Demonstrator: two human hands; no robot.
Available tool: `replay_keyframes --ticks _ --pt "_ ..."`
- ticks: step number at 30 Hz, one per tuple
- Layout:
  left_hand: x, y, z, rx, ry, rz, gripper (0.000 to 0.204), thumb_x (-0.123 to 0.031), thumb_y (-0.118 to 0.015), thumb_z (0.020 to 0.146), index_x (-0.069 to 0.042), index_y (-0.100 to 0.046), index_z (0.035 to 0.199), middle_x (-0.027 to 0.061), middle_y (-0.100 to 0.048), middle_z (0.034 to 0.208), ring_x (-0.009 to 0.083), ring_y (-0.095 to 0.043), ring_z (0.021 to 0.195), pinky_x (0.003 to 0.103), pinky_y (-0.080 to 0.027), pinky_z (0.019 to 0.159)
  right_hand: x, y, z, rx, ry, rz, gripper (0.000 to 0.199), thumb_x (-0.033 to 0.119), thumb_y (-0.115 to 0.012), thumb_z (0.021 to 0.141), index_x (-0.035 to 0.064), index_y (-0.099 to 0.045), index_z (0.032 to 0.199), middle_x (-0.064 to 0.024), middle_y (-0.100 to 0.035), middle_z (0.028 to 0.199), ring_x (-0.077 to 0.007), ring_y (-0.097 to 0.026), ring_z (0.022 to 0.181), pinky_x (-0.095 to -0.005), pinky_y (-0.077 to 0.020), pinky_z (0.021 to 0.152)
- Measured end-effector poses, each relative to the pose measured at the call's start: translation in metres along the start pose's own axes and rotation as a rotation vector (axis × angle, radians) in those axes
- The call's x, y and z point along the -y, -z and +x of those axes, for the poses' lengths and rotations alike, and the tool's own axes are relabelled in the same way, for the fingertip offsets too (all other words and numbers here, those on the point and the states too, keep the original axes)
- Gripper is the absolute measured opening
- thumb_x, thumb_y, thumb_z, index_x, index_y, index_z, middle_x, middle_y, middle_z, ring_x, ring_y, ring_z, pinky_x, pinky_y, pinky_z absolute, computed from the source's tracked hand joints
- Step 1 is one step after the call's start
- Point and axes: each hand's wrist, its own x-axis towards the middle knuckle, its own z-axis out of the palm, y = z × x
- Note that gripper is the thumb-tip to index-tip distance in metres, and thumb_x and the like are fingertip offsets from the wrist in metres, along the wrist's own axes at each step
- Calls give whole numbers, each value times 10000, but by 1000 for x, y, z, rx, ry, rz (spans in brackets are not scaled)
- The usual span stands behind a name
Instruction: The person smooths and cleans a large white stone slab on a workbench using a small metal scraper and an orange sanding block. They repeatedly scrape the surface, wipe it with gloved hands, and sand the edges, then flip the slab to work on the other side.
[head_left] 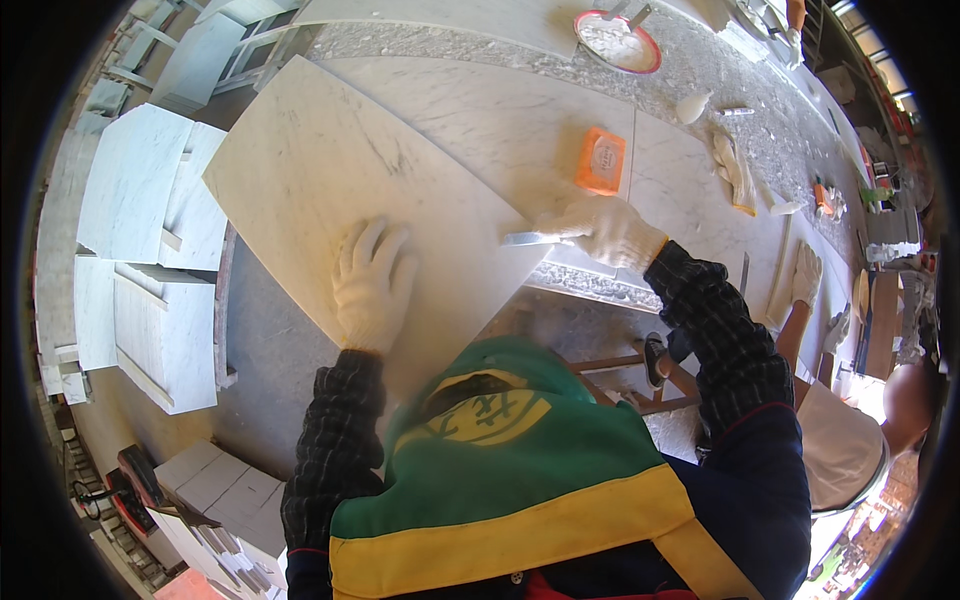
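marble slab [330, 160] lies tilted across the centre-left of the frame, its lower edge toward the person; the left hand [372, 285], gloved in white, rests flat and spread open on its face, gripping nothing; the right hand [612, 232], also gloved, is closed round a flat metal blade [528, 238] set at the slab's right edge; the slab looks heavy, stiff, smooth and brittle at its corners, best held by its long edges with both hands; right of centre an orange block [601, 160] sits on the worktop [500, 110]; a red-rimmed bowl [617, 42] stands at the top; stacked white slabs [140, 250] crowd the left; another person's gloved hand [806, 275] reaches in at the right.
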Motion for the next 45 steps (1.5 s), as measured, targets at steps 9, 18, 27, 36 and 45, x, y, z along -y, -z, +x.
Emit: replay_keyframes --ticks 9,18,27,36,45 --pt "1 -2 0 -30 -19 7 347 -279 -703 955 -183 -706 1288 54 -593 1447 336 -494 1395 493 -397 1145 -4 -1 -1 39 15 -42 476 51 -675 894 317 -729 1286 -47 -720 1011 -295 -698 896 -404 -571 756" --pt "1 -3 -1 -40 -24 3 347 -281 -708 951 -172 -707 1281 57 -598 1439 337 -501 1386 495 -396 1148 0 -1 4 103 13 -103 496 46 -632 909 337 -709 1303 -69 -710 1048 -304 -690 947 -413 -570 774" --pt "2 -3 -1 -35 -26 0 349 -286 -697 959 -172 -703 1288 59 -594 1450 342 -498 1391 495 -394 1151 -5 -7 2 -13 101 -5 538 3 -624 914 343 -700 1324 -70 -677 962 -307 -668 859 -411 -560 743" --pt "1 -1 0 -5 -14 -13 354 -296 -681 969 -178 -695 1303 57 -586 1462 341 -483 1404 495 -382 1159 -4 -6 1 23 72 8 474 40 -628 924 327 -724 1289 -73 -709 988 -315 -688 907 -412 -569 790" --pt "1 -1 0 9 -3 2 349 -308 -677 975 -179 -694 1299 59 -581 1466 338 -475 1413 497 -371 1169 -3 -6 2 14 89 22 447 62 -686 920 317 -735 1284 -58 -705 918 -277 -691 850 -386 -562 737"
